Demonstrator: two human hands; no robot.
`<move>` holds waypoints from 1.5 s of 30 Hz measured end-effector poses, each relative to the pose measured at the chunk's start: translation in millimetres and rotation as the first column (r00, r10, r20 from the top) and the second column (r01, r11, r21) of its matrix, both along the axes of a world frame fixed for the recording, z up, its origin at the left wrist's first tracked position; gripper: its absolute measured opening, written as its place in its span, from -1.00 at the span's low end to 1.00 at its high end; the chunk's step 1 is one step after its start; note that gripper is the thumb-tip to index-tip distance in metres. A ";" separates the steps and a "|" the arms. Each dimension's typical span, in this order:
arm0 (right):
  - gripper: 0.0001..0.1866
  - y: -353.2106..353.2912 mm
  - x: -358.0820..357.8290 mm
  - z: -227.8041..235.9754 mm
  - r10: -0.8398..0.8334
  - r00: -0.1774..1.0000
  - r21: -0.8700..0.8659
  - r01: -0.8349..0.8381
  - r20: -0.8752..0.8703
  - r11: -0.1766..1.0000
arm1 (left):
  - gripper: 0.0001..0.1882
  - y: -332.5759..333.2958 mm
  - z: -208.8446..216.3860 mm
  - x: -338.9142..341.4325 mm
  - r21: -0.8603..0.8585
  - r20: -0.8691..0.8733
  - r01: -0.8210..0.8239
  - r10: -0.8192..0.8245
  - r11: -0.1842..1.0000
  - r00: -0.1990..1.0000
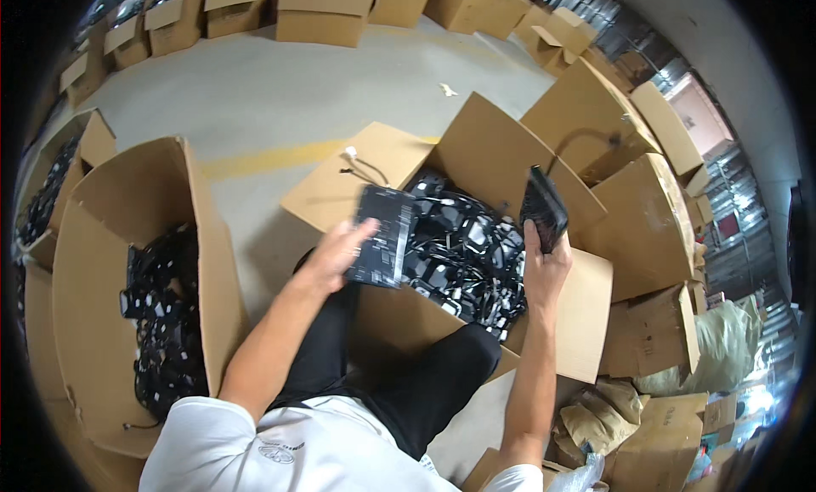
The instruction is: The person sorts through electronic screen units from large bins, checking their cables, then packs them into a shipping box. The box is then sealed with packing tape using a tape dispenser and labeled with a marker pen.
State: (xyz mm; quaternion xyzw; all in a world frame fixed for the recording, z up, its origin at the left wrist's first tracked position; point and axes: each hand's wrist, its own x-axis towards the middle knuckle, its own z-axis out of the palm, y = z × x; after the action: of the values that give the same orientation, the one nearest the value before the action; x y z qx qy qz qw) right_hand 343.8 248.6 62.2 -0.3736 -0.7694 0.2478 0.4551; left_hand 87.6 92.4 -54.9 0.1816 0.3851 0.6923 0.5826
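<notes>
Nearest, a white shirt and dark trousers fill the lower middle, the knees apart in front of an open cardboard box. Beyond them, the left hand pinches a flat black unit by its left edge, thumb on top and the other fingers hidden beneath; the unit is slightly blurred, above the near left side of the box. The right hand grips the lower end of a second black unit, tipped up over the box's right side, thumb along its left edge and fingers closed round it. Under both, the central box holds a jumble of black parts and cables. A thin cable with a white connector lies against its left flap. To the left, a tall carton holds more black pieces. Farther off, a yellow stripe crosses the grey floor, a pale scrap lies beyond it, and open cartons line the far edge.
</notes>
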 end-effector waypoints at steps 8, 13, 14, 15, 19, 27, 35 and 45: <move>-0.57 -36.8 -34.8 -26.4 0.175 0.730 0.526 -0.616 0.660 0.586 | -0.61 3.0 7.0 42.6 0.085 0.271 0.276 -0.289 0.957 0.918; -0.51 -43.8 -20.1 -34.6 0.260 0.684 0.450 -0.671 0.681 0.589 | -0.52 -12.2 1.0 42.2 0.296 0.296 0.413 -0.493 0.862 0.818; -0.51 -43.7 -19.7 -37.2 0.240 0.676 0.446 -0.671 0.697 0.592 | -0.52 -12.8 -5.2 44.8 0.298 0.293 0.396 -0.479 0.868 0.828; -0.51 -42.2 -18.7 -38.8 0.215 0.666 0.445 -0.669 0.714 0.596 | -0.52 -12.2 -9.0 46.7 0.306 0.288 0.383 -0.468 0.872 0.836; -0.52 -32.9 -0.6 -52.0 0.190 0.742 0.498 -0.594 0.643 0.632 | -0.48 -16.0 -9.8 51.1 0.287 0.234 0.459 -0.526 0.841 0.818; -0.39 -30.9 7.2 -76.9 0.014 0.928 0.283 -0.127 0.371 0.951 | -0.57 11.6 -26.0 85.6 0.132 0.298 0.093 -0.129 0.987 0.946; -0.32 -93.3 -26.7 -91.6 -0.069 0.882 0.492 -0.194 0.466 0.849 | -0.38 9.8 -29.0 118.2 0.123 0.111 -0.088 0.075 0.988 0.991; -0.08 -73.7 1.4 21.6 0.165 0.833 0.329 -0.380 0.529 0.864 | -0.44 21.0 62.6 37.6 0.173 -0.976 0.472 0.085 0.864 0.201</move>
State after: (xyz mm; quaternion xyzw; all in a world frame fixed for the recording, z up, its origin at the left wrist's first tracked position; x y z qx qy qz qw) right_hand 345.2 175.0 83.8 -0.1998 -0.9392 0.0387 0.2765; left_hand 125.2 113.4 7.7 0.7444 0.4661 0.4118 0.2432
